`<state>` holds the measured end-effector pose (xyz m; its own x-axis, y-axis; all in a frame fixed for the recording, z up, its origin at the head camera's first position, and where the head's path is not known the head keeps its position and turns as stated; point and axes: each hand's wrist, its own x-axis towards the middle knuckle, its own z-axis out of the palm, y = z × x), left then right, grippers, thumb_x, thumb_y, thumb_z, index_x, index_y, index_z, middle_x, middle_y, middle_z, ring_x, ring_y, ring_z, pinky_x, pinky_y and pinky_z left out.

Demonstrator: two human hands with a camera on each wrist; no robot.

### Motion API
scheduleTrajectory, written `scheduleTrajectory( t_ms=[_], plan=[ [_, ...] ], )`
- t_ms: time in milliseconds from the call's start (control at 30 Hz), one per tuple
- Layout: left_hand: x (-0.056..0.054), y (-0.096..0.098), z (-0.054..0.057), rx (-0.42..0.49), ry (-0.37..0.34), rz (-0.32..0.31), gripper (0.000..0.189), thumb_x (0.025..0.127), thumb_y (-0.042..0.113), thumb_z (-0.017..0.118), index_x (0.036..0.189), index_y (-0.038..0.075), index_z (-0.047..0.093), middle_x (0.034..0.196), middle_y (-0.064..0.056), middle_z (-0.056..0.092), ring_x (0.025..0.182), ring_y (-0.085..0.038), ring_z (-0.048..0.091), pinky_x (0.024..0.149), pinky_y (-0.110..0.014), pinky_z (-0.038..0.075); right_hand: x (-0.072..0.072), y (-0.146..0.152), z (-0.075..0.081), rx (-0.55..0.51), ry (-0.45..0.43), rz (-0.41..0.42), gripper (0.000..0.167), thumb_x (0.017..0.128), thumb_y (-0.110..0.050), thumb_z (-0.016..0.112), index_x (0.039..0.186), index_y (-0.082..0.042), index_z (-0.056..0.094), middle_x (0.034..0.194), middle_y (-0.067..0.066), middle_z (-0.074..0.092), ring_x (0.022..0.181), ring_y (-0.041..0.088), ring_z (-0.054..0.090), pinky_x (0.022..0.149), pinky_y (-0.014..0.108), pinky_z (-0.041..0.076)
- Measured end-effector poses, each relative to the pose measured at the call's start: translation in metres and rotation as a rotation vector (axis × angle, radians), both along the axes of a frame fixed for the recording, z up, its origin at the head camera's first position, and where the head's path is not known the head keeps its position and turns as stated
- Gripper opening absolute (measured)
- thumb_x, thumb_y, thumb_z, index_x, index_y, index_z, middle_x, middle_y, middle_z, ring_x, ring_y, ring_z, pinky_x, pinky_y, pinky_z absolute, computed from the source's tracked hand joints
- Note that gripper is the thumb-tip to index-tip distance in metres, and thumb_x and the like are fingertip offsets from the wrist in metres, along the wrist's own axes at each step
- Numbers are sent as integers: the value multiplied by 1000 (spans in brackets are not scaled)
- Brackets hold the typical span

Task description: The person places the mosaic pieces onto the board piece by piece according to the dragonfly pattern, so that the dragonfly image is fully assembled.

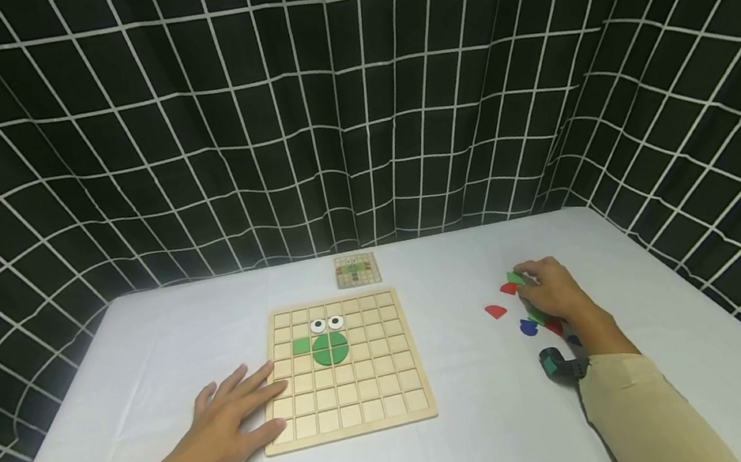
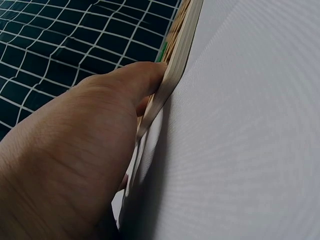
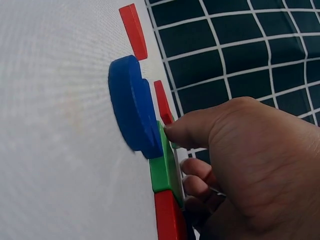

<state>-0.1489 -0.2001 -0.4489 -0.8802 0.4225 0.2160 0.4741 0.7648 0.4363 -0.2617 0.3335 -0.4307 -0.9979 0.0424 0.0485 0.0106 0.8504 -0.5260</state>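
In the head view, a wooden grid board (image 1: 380,389) lies on the table, bearing two white eye pieces (image 1: 326,324), green quarter-round pieces (image 1: 330,349) joined in a disc and a green square (image 1: 301,346). My left hand (image 1: 231,427) rests on the board's left edge with its fingers spread; the thumb (image 2: 142,80) touches the rim in the left wrist view. Far to the right, my right hand (image 1: 552,288) pinches a green piece (image 1: 515,276) at the table, its grip partly hidden. Close by lie red pieces (image 1: 495,311) and a blue scalloped piece (image 3: 131,105).
A small pattern card (image 1: 357,270) lies behind the board. Another green piece (image 3: 165,170) and a red piece (image 3: 169,215) sit under the right hand. White cloth (image 1: 177,332) covers the table, and a black gridded curtain (image 1: 338,108) stands behind.
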Motion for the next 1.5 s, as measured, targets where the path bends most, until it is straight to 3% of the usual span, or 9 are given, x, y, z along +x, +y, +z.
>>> scheduleTrajectory(
  t_ms=[300,467,833,1167,1500],
  plan=[
    [0,-1,-4,3,-10,3,52,88,55,62,131,27,62,149,3,41,138,-36,27,102,-67,8,0,0,-1,17,-16,-18,43,93,-20,61,128,4,55,127,32,40,116,50,44,88,59,45],
    [0,-1,-3,7,-5,-3,51,88,54,62,131,27,62,149,3,41,138,-37,27,102,-66,8,2,-1,-1,15,-2,-37,39,92,-18,63,121,7,58,122,31,44,111,47,48,87,55,47],
    [-1,-1,0,4,-3,-4,51,88,54,63,131,27,62,149,3,41,138,-37,27,102,-67,7,5,-4,0,1,-15,-124,42,90,-22,66,120,7,59,114,28,58,103,42,57,83,52,51],
    [-5,-3,3,-11,13,-3,51,88,53,63,131,25,62,148,2,42,137,-38,28,102,-66,8,6,-4,1,-13,57,-133,54,89,-24,67,132,5,51,114,26,60,104,41,57,85,52,50],
    [-1,-1,-2,-8,-7,6,52,87,55,63,130,26,63,148,3,42,138,-36,28,103,-66,8,17,-12,18,-96,197,-116,44,91,-23,62,128,1,58,118,22,59,111,40,53,87,53,48]
  ],
)
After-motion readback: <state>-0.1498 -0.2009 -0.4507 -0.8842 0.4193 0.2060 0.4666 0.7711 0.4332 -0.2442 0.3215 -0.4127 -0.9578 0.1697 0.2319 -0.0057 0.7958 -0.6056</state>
